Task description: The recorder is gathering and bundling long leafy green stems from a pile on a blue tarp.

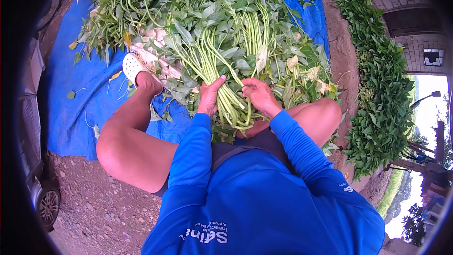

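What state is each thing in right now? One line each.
Left hand: closed around the stem bundle.
Right hand: fingers bent at bundle's right edge; firm grip unclear.
Stem bundle: gathered, leaves attached.
Blue tarp: spread out, wrinkled.
White clog: worn on left foot.
Blue sleeves: down to the wrists.

On my feed I see white lettering (pixel 207 234), upside down, on the front of the blue shirt (pixel 278 198): one large word with smaller lines beside it. More white print (pixel 348 189) marks the right sleeve (pixel 306 153).
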`<action>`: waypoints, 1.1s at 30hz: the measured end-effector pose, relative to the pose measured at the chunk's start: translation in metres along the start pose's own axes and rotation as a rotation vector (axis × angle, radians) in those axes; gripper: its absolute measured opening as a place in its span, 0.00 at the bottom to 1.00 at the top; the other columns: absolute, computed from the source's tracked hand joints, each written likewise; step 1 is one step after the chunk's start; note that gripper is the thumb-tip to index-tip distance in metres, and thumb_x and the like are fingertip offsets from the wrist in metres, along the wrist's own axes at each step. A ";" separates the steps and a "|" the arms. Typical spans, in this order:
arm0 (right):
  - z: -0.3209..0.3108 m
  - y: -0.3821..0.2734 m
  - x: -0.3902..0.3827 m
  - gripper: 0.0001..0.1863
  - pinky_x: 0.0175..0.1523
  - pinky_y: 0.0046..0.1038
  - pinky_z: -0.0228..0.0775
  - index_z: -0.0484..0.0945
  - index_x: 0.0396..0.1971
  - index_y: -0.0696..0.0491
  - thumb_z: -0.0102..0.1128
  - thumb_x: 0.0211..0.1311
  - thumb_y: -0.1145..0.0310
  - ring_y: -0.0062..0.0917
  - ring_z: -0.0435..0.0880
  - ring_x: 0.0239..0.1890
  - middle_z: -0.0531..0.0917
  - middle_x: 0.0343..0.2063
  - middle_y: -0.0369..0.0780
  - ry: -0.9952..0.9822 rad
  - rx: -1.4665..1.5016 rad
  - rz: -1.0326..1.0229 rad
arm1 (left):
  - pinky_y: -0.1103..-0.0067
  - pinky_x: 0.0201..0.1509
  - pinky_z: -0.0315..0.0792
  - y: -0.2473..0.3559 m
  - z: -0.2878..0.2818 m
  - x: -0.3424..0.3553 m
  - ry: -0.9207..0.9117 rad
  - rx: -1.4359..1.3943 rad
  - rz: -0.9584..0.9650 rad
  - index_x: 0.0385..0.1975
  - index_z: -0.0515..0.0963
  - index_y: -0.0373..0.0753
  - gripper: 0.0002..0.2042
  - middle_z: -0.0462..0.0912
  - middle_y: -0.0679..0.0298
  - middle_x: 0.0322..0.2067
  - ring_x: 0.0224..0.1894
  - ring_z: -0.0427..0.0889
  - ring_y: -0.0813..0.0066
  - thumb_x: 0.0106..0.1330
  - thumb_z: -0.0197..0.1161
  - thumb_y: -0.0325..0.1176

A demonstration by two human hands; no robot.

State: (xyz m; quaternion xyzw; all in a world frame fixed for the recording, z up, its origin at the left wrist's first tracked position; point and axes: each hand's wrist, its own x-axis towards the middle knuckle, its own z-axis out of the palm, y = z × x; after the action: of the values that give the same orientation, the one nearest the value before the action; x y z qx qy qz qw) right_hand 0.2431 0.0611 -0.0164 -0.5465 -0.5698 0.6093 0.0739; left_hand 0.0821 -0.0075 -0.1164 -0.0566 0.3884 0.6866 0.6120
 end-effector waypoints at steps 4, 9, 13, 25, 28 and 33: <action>-0.011 -0.003 0.002 0.19 0.45 0.30 0.79 0.83 0.55 0.63 0.63 0.72 0.66 0.29 0.88 0.38 0.90 0.38 0.43 0.262 -0.303 -0.216 | 0.70 0.43 0.87 0.002 -0.004 0.004 -0.003 0.057 -0.021 0.57 0.72 0.36 0.23 0.83 0.60 0.44 0.40 0.88 0.66 0.64 0.75 0.26; 0.004 -0.019 -0.006 0.23 0.60 0.39 0.77 0.82 0.59 0.59 0.63 0.71 0.60 0.49 0.87 0.53 0.87 0.50 0.56 0.180 -0.647 -0.077 | 0.69 0.45 0.86 -0.002 -0.001 0.002 0.029 0.070 -0.011 0.58 0.72 0.36 0.25 0.84 0.60 0.45 0.42 0.88 0.66 0.63 0.76 0.25; 0.011 0.001 0.002 0.22 0.59 0.46 0.77 0.83 0.56 0.57 0.65 0.67 0.62 0.53 0.87 0.50 0.87 0.47 0.58 0.281 -0.543 -0.273 | 0.69 0.46 0.86 -0.001 0.009 0.000 0.021 0.066 -0.007 0.60 0.71 0.36 0.27 0.85 0.58 0.48 0.45 0.88 0.66 0.63 0.76 0.25; 0.016 -0.001 0.023 0.18 0.50 0.44 0.79 0.88 0.44 0.57 0.62 0.65 0.59 0.49 0.90 0.40 0.89 0.34 0.54 0.355 -0.640 -0.161 | 0.70 0.44 0.85 -0.004 0.013 0.002 0.074 0.090 0.027 0.59 0.69 0.34 0.28 0.85 0.56 0.46 0.41 0.88 0.64 0.60 0.75 0.22; 0.014 -0.012 0.017 0.18 0.50 0.41 0.80 0.88 0.45 0.58 0.62 0.62 0.62 0.48 0.89 0.39 0.89 0.35 0.54 0.411 -0.603 -0.223 | 0.69 0.44 0.85 -0.004 0.015 -0.001 0.101 0.222 0.101 0.58 0.68 0.31 0.28 0.85 0.54 0.45 0.41 0.88 0.64 0.59 0.74 0.22; 0.026 -0.022 0.016 0.16 0.55 0.45 0.79 0.90 0.41 0.54 0.62 0.62 0.60 0.51 0.89 0.44 0.89 0.40 0.55 0.359 -0.688 -0.227 | 0.70 0.47 0.84 -0.012 0.016 -0.002 0.154 0.247 0.153 0.61 0.65 0.32 0.31 0.85 0.53 0.47 0.42 0.88 0.63 0.60 0.74 0.22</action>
State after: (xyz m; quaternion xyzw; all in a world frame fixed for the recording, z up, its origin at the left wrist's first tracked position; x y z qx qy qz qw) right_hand 0.2050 0.0642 -0.0150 -0.5708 -0.7752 0.2656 0.0517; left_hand 0.0993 0.0005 -0.1094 -0.0038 0.5186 0.6719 0.5288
